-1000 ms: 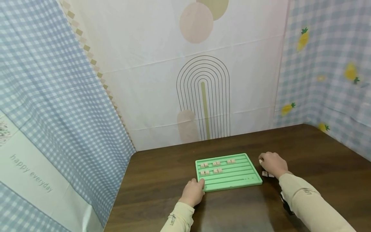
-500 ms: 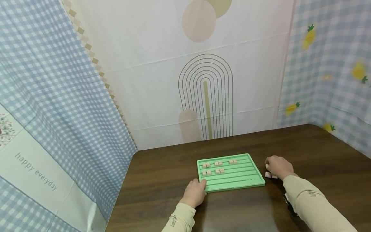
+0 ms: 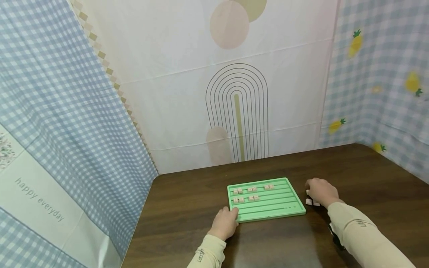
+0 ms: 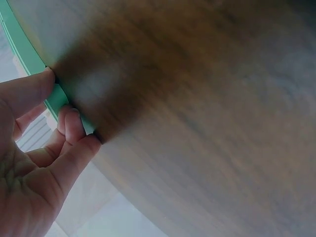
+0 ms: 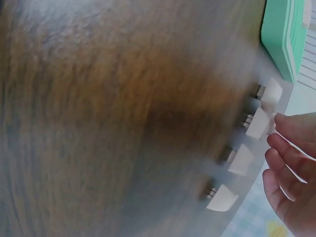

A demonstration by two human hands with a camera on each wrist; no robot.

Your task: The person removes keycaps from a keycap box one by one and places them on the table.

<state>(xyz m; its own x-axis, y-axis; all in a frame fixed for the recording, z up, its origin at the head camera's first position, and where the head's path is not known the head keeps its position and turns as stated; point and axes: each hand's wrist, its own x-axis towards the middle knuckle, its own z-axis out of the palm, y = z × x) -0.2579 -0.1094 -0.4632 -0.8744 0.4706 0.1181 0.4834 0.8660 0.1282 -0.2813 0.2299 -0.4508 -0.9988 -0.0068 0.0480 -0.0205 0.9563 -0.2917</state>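
In the head view a light green ridged tray [image 3: 268,209] lies flat on the table, with several small pale keycaps [image 3: 253,198] paired along its two back rows. My left hand [image 3: 223,224] grips the tray's near left corner; the left wrist view shows thumb and fingers at the green rim [image 4: 59,97]. Right of the tray, my right hand [image 3: 322,192] pinches a pale keycap [image 3: 307,192] at its fingertips, partly hidden by the hand. Several loose keycaps [image 5: 240,159] with dark stems underneath line up beside its fingers [image 5: 291,160] in the right wrist view.
The dark wood table [image 3: 181,208] carries the tray and the loose keycaps. A white patterned cloth [image 3: 174,111] hangs behind the table. Blue checked cloth [image 3: 110,149] hangs on the left, and similar cloth with pineapples [image 3: 392,82] on the right.
My right hand has come slightly nearer, bringing its keycap closer to the loose ones. My left hand stays at the tray corner. The head view has shifted a little.
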